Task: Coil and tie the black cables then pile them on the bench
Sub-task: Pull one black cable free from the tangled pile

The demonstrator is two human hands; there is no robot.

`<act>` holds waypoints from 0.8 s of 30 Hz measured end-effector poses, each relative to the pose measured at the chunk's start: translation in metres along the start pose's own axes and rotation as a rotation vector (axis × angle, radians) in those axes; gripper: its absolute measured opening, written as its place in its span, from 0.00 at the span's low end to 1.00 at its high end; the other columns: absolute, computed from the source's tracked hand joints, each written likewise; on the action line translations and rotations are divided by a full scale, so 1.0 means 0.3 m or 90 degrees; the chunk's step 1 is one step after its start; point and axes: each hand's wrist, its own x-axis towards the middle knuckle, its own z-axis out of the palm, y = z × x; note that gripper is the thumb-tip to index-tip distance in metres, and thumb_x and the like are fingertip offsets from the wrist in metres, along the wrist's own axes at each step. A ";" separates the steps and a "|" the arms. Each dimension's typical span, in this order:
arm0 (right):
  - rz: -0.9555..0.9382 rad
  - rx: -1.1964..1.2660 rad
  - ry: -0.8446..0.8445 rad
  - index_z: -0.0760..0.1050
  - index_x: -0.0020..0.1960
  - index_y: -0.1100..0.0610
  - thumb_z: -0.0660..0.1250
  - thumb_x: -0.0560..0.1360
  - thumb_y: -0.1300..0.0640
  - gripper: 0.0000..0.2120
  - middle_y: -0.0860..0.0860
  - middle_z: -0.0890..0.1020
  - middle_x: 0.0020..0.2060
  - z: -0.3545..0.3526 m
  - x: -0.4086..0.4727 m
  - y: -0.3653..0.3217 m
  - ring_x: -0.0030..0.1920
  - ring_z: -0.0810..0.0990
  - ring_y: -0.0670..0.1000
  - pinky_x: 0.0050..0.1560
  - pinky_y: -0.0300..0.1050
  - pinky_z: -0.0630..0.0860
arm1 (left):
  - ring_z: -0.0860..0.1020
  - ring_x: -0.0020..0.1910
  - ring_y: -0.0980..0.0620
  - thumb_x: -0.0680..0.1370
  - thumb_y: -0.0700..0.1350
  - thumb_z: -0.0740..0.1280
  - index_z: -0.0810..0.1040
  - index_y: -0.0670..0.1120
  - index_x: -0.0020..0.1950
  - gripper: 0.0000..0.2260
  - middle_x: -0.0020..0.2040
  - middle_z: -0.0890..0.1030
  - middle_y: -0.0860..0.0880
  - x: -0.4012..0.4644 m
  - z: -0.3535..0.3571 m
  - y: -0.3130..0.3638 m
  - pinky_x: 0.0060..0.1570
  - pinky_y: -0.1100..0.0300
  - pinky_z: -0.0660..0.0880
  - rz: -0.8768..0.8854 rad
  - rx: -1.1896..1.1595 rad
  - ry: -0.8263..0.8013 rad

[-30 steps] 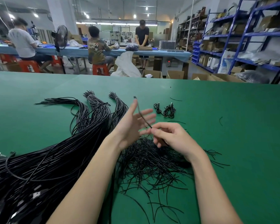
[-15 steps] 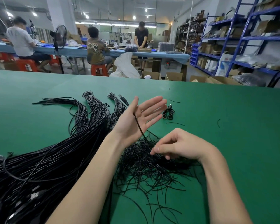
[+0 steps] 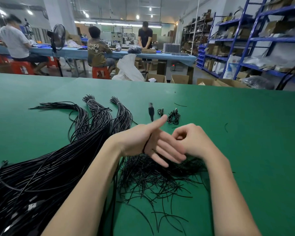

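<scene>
Since half a second earlier your right hand (image 3: 192,142) had come up off the tie pile and closed in against your left hand (image 3: 148,142), and the cable's plug end (image 3: 151,110) had swung up past your left thumb.

Nearest you, loose black twist ties (image 3: 153,181) were scattered in a messy heap on the green bench (image 3: 245,150), right under both wrists. Off to your left, the big mass of uncoiled black cables (image 3: 41,176) ran from the near left corner out toward the middle of the bench.

Your left hand was flat-ish, fingers straight and spread, thumb sticking up, with a turn of black cable (image 3: 145,145) wrapped across the palm at the base of the thumb. Your right hand was curled into a loose fist touching the left fingers; it looked like it was pinching the cable, but honestly the strand itself was hidden in there, so can't say for sure. The plug end poked up just beyond your left thumb tip, blurred.

Just past that, a couple of small finished coils (image 3: 173,116) sat on the bench, near the hands but not touching them. Further left, three cable bundles (image 3: 92,109) fanned out, two with a light tie near the tips.

Way back, three people worked at a blue table (image 3: 169,56), with a standing fan (image 3: 58,35), cardboard boxes (image 3: 179,79) and blue shelving (image 3: 245,40) off to the right.
</scene>
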 end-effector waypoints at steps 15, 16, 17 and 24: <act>-0.127 0.257 -0.011 0.79 0.49 0.47 0.65 0.80 0.53 0.05 0.47 0.87 0.38 0.018 0.015 -0.142 0.30 0.77 0.47 0.35 0.39 0.74 | 0.65 0.76 0.56 0.83 0.64 0.41 0.61 0.67 0.76 0.22 0.76 0.68 0.59 0.029 -0.040 -0.016 0.76 0.42 0.59 0.217 0.026 0.407; -0.133 0.285 -0.056 0.81 0.47 0.47 0.64 0.81 0.51 0.08 0.49 0.87 0.37 0.030 0.016 -0.128 0.31 0.78 0.47 0.36 0.39 0.74 | 0.67 0.76 0.56 0.84 0.62 0.41 0.61 0.65 0.78 0.23 0.76 0.69 0.57 0.021 -0.051 -0.011 0.74 0.44 0.61 0.257 -0.028 0.388; -0.132 0.321 -0.098 0.83 0.45 0.47 0.63 0.82 0.49 0.11 0.50 0.86 0.36 0.046 0.016 -0.113 0.33 0.79 0.48 0.39 0.40 0.75 | 0.67 0.75 0.55 0.85 0.61 0.42 0.61 0.64 0.78 0.23 0.75 0.71 0.56 0.013 -0.059 -0.007 0.72 0.47 0.62 0.292 -0.063 0.357; -0.050 0.245 -0.163 0.86 0.40 0.51 0.63 0.67 0.19 0.35 0.53 0.85 0.35 0.125 0.017 -0.017 0.37 0.80 0.44 0.50 0.47 0.72 | 0.73 0.71 0.37 0.86 0.58 0.43 0.65 0.56 0.78 0.24 0.77 0.70 0.49 -0.004 -0.029 0.014 0.60 0.45 0.78 0.359 -0.187 0.188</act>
